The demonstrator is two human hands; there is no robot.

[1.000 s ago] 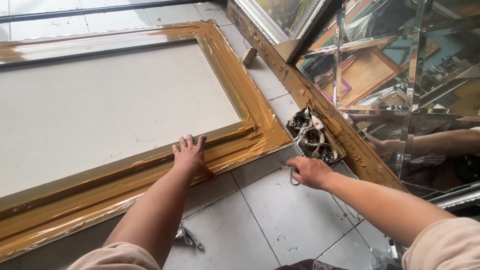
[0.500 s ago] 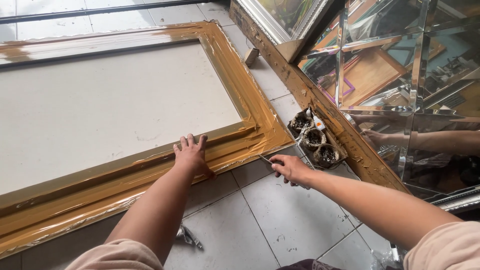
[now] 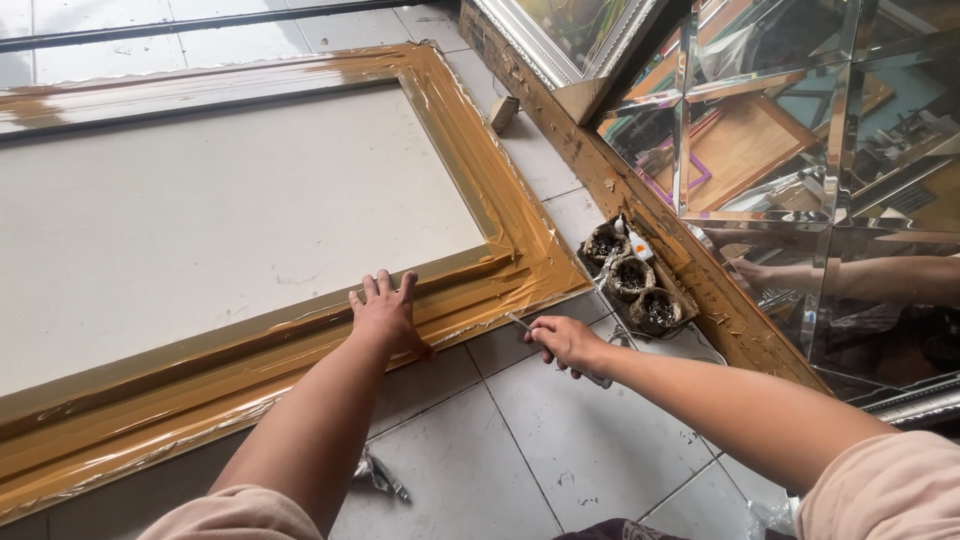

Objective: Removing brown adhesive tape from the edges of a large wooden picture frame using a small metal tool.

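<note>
there, hands point(image 3: 385, 315) at frame edge point(image 3: 470, 318)

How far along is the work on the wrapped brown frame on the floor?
Done, it seems: clear film already covers the brown frame around its corner. In hand: the left hand presses flat on the lower rail, and the right hand holds a thin metal tool near the frame's edge. Left: loose, wrinkled film along that lower edge; how the rest of the frame stands, I cannot tell.

The right hand point(image 3: 565, 342) has carried the scissors point(image 3: 520, 323) toward the frame point(image 3: 500, 270).
</note>
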